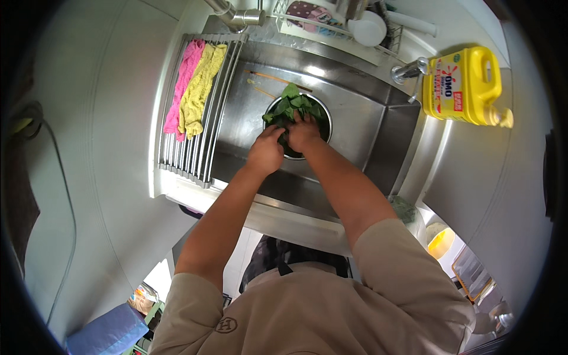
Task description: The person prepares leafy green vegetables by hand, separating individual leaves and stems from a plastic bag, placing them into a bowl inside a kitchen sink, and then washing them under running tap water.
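A round metal bowl (329,116) stands in the stainless steel sink (355,120), filled with dark green leafy vegetables (290,101). My right hand (304,133) reaches into the bowl, its fingers spread over the leaves and their tips partly lost among them. At the bowl's near left rim, my left hand (267,150) has curled fingers that touch the greens. Whether either hand grips a leaf is hidden. Beyond the bowl, thin brown sticks (279,80) lie on the sink floor, with a small pale scrap (251,81) beside them.
A roll-up metal drying rack (214,133) spans the sink's left side, carrying a pink cloth (186,84) and a yellow cloth (202,88). A faucet (242,17) rises at the back. On the right are a soap dispenser pump (408,71) and a yellow OMO jug (463,86). A wire basket (306,24) holds sponges.
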Demonstrator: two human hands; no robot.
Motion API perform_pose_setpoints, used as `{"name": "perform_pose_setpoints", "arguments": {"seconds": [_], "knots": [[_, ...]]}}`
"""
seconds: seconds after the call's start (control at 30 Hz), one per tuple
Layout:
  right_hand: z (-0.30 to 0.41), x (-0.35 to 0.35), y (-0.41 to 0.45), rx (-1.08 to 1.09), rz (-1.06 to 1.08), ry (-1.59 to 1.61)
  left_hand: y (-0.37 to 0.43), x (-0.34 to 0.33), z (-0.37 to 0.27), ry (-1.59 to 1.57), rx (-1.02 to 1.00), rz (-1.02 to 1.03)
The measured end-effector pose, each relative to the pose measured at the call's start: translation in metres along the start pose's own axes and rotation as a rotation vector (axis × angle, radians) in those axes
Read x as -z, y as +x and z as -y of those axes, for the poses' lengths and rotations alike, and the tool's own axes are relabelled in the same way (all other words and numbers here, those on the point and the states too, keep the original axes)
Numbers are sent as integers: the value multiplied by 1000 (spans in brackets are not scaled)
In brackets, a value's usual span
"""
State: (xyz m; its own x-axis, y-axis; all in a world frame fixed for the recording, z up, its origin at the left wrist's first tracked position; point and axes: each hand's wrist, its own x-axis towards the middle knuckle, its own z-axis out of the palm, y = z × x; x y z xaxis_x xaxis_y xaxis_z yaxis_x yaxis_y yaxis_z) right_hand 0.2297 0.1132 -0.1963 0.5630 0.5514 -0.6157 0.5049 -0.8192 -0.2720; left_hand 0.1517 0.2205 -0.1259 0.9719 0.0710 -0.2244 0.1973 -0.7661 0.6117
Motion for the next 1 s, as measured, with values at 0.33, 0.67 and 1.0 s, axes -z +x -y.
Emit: {"name": "perform_pose_setpoints", "arguments": {"seconds": [0.33, 0.67, 1.0], "knots": [[4, 29, -135, 34, -485, 233, -57, 79, -66, -153, -48, -120], [17, 40, -328, -32, -1124, 331, -121, 55, -180, -353, -416, 35], [-7, -53, -500, -434, -1339, 646, -190, 4, -247, -485, -707, 195]]}}
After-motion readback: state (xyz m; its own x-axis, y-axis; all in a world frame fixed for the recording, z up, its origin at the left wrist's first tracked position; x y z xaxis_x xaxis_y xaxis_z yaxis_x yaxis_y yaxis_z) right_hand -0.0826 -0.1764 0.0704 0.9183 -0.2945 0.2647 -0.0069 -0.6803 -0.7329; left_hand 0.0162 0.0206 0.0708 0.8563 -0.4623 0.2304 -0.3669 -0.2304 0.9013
